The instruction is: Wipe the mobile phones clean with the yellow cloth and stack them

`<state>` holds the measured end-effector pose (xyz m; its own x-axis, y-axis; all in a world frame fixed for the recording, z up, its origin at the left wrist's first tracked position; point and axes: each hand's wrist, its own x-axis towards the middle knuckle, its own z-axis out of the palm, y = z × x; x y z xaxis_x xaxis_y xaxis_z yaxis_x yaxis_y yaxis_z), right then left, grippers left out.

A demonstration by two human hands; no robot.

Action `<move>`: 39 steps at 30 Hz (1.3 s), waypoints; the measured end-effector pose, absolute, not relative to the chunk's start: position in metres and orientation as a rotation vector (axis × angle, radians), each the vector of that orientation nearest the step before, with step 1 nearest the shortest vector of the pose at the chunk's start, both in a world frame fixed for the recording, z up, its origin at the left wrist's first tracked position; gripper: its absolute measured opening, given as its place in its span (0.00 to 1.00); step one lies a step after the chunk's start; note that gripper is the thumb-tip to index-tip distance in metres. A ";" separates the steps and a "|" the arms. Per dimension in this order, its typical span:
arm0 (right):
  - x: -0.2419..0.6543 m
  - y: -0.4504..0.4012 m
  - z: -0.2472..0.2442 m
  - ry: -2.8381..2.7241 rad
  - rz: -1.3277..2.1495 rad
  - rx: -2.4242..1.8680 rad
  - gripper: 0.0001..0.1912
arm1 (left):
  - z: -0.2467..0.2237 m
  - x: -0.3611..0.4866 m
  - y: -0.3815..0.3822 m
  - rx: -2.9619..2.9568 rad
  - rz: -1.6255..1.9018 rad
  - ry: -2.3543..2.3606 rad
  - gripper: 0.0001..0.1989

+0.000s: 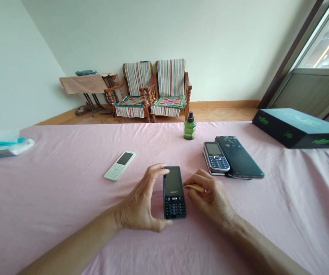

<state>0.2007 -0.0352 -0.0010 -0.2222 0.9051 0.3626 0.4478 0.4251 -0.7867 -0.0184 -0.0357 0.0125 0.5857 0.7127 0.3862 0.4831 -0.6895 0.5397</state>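
Two hands of ours, head view: left hand [141, 204], spread wide, holds dark keypad phone [175, 194] by twelve- and six-o'clock ends; right hand [213, 196] pinches tan stick [195, 187] near phone's three-o'clock edge; white phone [120, 165] at ten.

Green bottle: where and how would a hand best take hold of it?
Probably around the body of the green bottle, below its black top, thumb and fingers on opposite sides. It stands upright, and the body is broader than the top. I'd come from the near left, since the keypad phone lies to the near right.
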 end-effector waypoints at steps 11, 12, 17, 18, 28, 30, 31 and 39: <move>0.199 -0.039 0.004 -1.844 0.688 -1.124 0.12 | 0.010 -0.018 -0.034 2.406 0.782 1.040 0.51; 0.198 -0.040 0.004 -1.861 0.700 -1.112 0.12 | 0.010 -0.017 -0.033 2.396 0.775 1.044 0.51; 0.196 -0.045 0.010 -2.053 0.631 -1.051 0.11 | 0.011 -0.015 -0.032 2.339 0.744 1.070 0.50; 0.196 -0.045 0.011 -2.094 0.583 -1.048 0.11 | 0.011 -0.015 -0.032 2.329 0.742 1.073 0.49; 0.184 -0.054 0.009 -2.259 0.523 -0.942 0.17 | 0.010 -0.014 -0.030 2.312 0.805 1.034 0.47; 0.182 -0.056 0.010 -2.265 0.518 -0.951 0.17 | 0.009 -0.014 -0.030 2.312 0.805 1.039 0.46; 0.183 -0.055 0.011 -2.274 0.514 -0.970 0.17 | 0.009 -0.014 -0.030 2.312 0.799 1.043 0.46; 0.186 -0.052 0.012 -2.324 0.477 -0.993 0.18 | 0.009 -0.014 -0.029 2.319 0.770 1.060 0.47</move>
<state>0.1860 -0.0523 0.0118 -0.5679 0.7425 0.3553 0.5423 0.6622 -0.5171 -0.0137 -0.0286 0.0089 0.5431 0.7874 0.2917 0.5215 -0.5885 0.6178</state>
